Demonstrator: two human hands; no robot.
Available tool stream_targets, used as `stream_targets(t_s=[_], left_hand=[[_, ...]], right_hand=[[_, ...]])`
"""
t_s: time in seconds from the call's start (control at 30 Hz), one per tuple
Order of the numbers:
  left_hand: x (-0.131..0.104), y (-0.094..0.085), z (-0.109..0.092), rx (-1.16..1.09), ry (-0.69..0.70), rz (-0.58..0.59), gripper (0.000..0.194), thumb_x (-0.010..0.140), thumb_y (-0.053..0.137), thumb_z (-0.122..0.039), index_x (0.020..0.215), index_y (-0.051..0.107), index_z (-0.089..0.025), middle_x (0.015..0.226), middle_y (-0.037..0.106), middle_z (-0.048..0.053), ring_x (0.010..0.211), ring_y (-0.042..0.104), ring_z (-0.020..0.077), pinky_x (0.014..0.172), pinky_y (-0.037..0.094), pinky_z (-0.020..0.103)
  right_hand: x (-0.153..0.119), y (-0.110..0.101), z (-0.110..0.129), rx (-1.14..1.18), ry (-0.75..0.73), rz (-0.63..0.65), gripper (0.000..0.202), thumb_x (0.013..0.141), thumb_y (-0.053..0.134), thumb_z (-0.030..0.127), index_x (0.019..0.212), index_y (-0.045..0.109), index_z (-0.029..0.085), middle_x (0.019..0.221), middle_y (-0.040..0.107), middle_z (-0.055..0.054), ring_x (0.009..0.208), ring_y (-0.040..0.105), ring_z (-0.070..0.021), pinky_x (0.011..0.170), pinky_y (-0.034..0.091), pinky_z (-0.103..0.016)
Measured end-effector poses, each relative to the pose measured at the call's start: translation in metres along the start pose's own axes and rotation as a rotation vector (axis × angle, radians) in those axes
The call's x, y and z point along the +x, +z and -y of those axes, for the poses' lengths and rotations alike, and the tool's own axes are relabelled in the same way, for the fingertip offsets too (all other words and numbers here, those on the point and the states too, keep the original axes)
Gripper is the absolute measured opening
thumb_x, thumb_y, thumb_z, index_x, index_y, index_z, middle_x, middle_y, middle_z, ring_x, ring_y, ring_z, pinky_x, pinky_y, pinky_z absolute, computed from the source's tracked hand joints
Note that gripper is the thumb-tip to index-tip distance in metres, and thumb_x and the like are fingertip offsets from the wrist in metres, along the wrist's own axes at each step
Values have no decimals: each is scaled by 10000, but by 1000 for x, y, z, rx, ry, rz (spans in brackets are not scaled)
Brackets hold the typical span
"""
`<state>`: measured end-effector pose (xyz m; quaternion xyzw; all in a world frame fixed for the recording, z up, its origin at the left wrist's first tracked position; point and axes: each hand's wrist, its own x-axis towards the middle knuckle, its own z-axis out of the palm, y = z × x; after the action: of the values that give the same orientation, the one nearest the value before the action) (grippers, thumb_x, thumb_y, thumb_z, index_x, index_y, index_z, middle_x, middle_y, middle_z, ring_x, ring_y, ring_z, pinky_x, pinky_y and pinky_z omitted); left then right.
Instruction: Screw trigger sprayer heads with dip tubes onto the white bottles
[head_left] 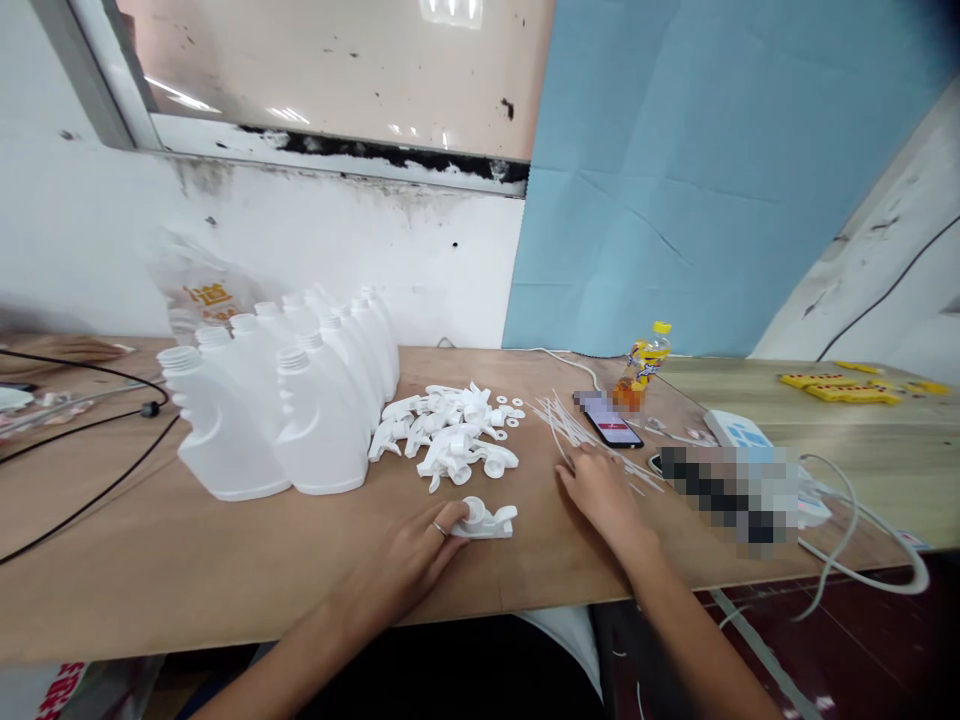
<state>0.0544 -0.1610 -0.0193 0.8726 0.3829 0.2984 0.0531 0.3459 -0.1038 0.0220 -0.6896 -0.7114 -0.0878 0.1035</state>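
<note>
My left hand (420, 550), a ring on one finger, rests on the wooden table (225, 560) with its fingertips on a white spray-trigger head (487, 520) lying on its side. My right hand (596, 490) lies palm down with the fingers on a fan of thin white dip tubes (570, 425). Between and beyond both hands sits a pile of white trigger heads (450, 435) with small white washers (510, 410) beside it. Several empty white plastic bottles (285, 390) stand in rows at the left.
A phone (611, 420) lies face up by a small yellow-capped bottle (641, 375). White cables (855, 560) loop off the right edge; black cables (90, 440) cross the left. Yellow parts (847, 388) lie far right. Another person's hand (67, 350) rests at far left.
</note>
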Motion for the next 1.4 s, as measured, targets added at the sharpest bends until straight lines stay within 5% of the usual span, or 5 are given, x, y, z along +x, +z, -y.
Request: stream_targets(t_s=[0.3, 0.5, 0.67, 0.87, 1.4], left_hand=[[-1, 2, 0, -97, -185, 54, 425, 976, 547, -309, 1381, 417, -290, 1096, 719, 24, 926, 711, 210, 825, 544, 314], [4, -4, -10, -226, -304, 102, 422, 908, 611, -258, 1309, 484, -284, 1013, 704, 9, 877, 675, 200, 796, 518, 307], [8, -9, -17, -351, -314, 105, 350, 927, 575, -345, 1261, 514, -261, 970, 680, 11, 829, 638, 184, 744, 499, 291], [9, -7, -16, -435, -352, 98, 404, 924, 581, -347, 1309, 514, -244, 1009, 696, 21, 829, 635, 182, 751, 510, 299], [9, -6, -11, -351, -224, 89, 379, 960, 565, -307, 1336, 566, -258, 1056, 720, 12, 789, 630, 164, 764, 506, 275]], right_hand=[[2, 15, -6, 148, 134, 122, 288, 809, 498, 21, 1002, 700, 91, 958, 733, -186, 877, 691, -259, 666, 371, -290], [6, 27, -8, 320, 122, 17, 146, 708, 556, 46, 682, 635, 166, 723, 685, -88, 695, 621, -200, 615, 345, -270], [5, 13, 8, 906, -29, -164, 44, 840, 575, 224, 843, 610, 197, 747, 645, -21, 677, 607, -186, 625, 435, -272], [-18, -11, 56, 1514, -285, 15, 215, 968, 564, 429, 965, 565, 213, 905, 693, -48, 741, 671, -178, 650, 516, -288], [-37, -5, 80, 1444, -462, 48, 136, 1004, 543, 350, 954, 580, 228, 852, 632, -14, 759, 621, -149, 721, 502, -269]])
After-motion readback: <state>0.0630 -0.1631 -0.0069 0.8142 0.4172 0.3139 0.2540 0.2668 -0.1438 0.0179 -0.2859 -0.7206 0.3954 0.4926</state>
